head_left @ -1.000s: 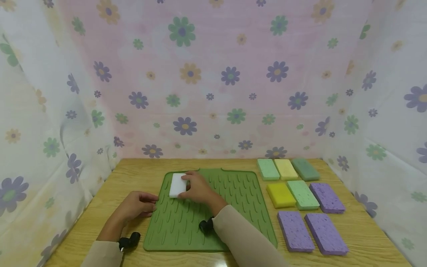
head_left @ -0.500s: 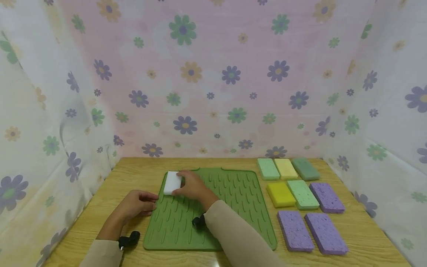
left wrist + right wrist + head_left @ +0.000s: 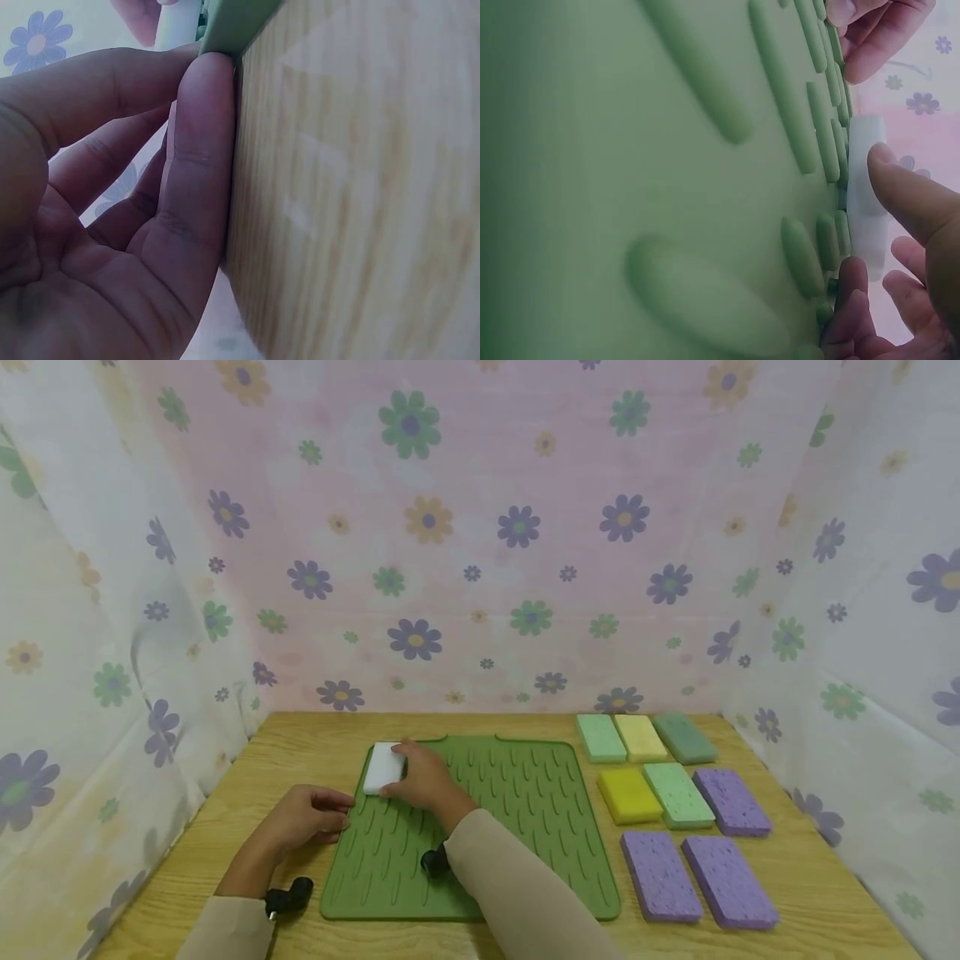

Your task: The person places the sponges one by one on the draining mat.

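Observation:
A white sponge (image 3: 383,768) lies flat at the far left corner of the green drying mat (image 3: 480,910), its left side right by the mat's rim. My right hand (image 3: 427,781) holds it from the right side, thumb on the near end and fingers at the far end. In the right wrist view, the sponge (image 3: 866,195) sits between the thumb and fingers, over the mat's raised ribs. My left hand (image 3: 303,818) rests on the table at the mat's left edge, relaxed fingertips touching it. The left wrist view shows those fingertips (image 3: 206,79) against the mat edge.
On the table's right stand several sponges: pale green (image 3: 601,738), pale yellow (image 3: 640,738), grey-green (image 3: 685,738), bright yellow (image 3: 629,796), speckled green (image 3: 678,796) and purple ones (image 3: 660,877). Flowered cloth (image 3: 480,527) encloses the table (image 3: 300,735) at back and sides.
My right hand has shifted the white sponge leftward and slightly back, up to the mat's far left corner. The left hand has stayed at the mat's edge.

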{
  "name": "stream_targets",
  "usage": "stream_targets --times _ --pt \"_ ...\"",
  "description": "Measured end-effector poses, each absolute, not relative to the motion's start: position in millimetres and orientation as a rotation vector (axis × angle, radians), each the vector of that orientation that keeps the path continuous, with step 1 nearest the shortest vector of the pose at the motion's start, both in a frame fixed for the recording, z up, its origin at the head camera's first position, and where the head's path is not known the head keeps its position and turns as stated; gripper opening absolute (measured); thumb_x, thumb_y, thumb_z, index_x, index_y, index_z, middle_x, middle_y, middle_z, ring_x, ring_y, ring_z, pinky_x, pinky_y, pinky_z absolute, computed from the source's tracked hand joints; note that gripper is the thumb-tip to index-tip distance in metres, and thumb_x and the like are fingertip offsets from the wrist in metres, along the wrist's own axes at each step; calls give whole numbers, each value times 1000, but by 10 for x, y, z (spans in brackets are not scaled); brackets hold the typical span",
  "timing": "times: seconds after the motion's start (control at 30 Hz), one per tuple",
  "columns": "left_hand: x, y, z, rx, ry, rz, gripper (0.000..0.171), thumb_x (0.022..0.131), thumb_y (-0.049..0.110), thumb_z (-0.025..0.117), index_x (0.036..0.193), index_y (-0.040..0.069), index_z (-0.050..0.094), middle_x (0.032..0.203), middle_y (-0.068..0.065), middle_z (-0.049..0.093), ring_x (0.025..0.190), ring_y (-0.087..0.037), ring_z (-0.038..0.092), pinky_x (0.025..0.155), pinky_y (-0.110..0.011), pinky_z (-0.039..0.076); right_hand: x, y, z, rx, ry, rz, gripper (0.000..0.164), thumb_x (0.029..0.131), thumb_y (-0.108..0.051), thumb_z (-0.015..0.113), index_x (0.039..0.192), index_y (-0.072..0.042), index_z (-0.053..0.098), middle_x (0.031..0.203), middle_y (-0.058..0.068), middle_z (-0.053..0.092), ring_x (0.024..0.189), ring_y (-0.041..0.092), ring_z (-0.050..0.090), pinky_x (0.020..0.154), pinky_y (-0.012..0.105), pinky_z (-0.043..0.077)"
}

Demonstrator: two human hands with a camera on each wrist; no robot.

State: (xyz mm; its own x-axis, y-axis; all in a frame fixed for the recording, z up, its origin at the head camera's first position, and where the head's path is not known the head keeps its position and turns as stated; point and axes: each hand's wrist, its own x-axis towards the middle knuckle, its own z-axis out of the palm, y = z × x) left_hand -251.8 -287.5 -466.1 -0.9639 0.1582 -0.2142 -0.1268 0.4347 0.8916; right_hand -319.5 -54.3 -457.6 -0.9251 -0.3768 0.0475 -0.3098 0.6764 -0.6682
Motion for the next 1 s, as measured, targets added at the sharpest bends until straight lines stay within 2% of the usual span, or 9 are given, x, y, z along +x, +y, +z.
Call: stream_targets --times 0.13,0.3,0.4,0.53,0.8,1.0 --pt "-2510 -2871 -4660 36 2417 1549 40 94 6 75 131 -7 65 116 -18 68 91 -21 70 77 -40 64 -3184 -549 -4577 -551 2791 -1075 76 86 -36 87 150 -13 55 166 9 37 150 30 41 116 46 45" --pt "-2487 -2856 -4678 44 2405 1551 40 94 6 75 130 -8 65 115 -18 68 91 -21 70 76 -39 64 -3148 -547 -4593 -474 2781 -1122 79 85 -36 88 150 -9 52 156 10 51 138 30 54 106 44 52" --pt "-2491 -2859 -4680 49 2405 1552 40 94 6 74 130 -8 65 115 -18 68 91 -21 70 77 -38 64 -3133 -560 -4592 -429 2774 -1144 82 83 -36 88 152 -11 51 151 8 56 133 29 57 101 43 55" --pt "-2502 -2867 -4660 43 2414 1557 40 94 5 74 130 -8 65 115 -18 69 91 -21 70 77 -39 64 -3137 -578 -4573 -424 2769 -1150 81 84 -36 88 153 -15 50 151 6 56 135 28 56 102 44 54" --pt "-2487 -2863 -4623 55 2408 1555 39 94 6 74 130 -8 65 113 -17 69 91 -21 70 77 -38 65 -3142 -572 -4545 -459 2778 -1116 78 86 -36 86 152 -15 51 150 7 58 134 29 57 99 43 55" --pt "-2490 -2871 -4626 73 2399 1557 39 95 6 73 130 -9 65 111 -17 69 91 -21 71 76 -37 65 -3144 -570 -4542 -467 2785 -1102 81 85 -37 87 153 -14 49 148 8 58 130 29 59 96 42 55"
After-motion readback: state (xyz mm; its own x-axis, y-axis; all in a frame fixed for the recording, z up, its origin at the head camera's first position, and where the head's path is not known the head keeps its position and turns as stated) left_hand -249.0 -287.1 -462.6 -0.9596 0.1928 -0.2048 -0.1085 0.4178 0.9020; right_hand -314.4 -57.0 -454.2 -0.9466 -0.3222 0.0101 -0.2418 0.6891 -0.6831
